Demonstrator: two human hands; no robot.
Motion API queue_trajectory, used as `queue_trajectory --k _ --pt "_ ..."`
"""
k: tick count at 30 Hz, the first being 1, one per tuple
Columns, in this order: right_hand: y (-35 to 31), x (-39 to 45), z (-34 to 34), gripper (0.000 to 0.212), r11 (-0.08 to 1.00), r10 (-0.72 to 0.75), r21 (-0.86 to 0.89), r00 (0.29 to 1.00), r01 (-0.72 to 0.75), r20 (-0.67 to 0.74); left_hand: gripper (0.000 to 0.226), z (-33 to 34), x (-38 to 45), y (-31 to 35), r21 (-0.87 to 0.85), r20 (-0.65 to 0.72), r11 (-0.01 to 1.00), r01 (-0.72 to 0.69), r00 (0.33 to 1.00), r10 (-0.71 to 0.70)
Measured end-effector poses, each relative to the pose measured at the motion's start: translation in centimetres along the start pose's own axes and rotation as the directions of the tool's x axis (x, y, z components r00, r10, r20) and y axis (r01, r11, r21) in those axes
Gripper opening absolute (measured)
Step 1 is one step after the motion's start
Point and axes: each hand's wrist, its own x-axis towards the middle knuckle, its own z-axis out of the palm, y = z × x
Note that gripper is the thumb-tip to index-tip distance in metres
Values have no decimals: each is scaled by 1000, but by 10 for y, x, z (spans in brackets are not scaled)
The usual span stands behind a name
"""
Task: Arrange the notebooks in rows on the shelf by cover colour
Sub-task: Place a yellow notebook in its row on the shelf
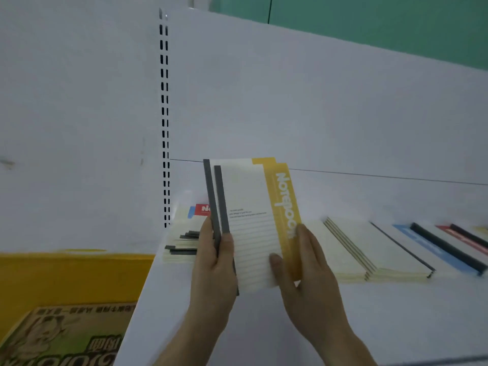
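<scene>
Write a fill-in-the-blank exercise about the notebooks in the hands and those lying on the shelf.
1. Both hands hold two notebooks whose cover stripe is ____ in colour.
2. The left hand grips them at the edge with the ____ spine strips.
3. The right hand holds the edge where the word ____ is printed.
4. On the shelf, to the right of the cream stacks, a notebook with a ____ stripe lies before the red one.

Missing words: yellow; grey; Notebook; blue
</scene>
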Motion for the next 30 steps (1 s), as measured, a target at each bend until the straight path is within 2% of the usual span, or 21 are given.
queue_trajectory --k 7,11,17,20,22,25,27,30 --pt "19 -20 -22 79 998 29 -54 998 -32 -51 35 32 -22 -5 53 109 998 -31 994 26" --pt "46 -34 -58 96 997 -7 -72 998 11 60 29 61 -33 -3 38 114 999 -35 993 31" --pt "107 -52 -136 93 982 79 -179 986 -52 145 22 141 -68 -10 78 138 997 -18 990 7" --pt "147 -64 -181 87 976 110 -199 991 -93 79 25 198 -96 -16 96 181 995 -29 983 11" --pt "177 -73 -209 86 979 86 -184 996 -87 -14 35 238 -116 -16 104 234 992 -69 971 43" --pt "226 -88 -250 83 958 76 -263 987 -110 -138 48 298 -144 -19 148 304 984 -102 951 53" --pt "254 -96 -276 78 932 52 -342 979 -118 -197 49 333 -156 -27 220 340 963 -153 938 71" --pt "299 -105 -310 74 875 27 -462 968 -144 -250 54 381 -168 -38 376 432 880 -290 895 110"
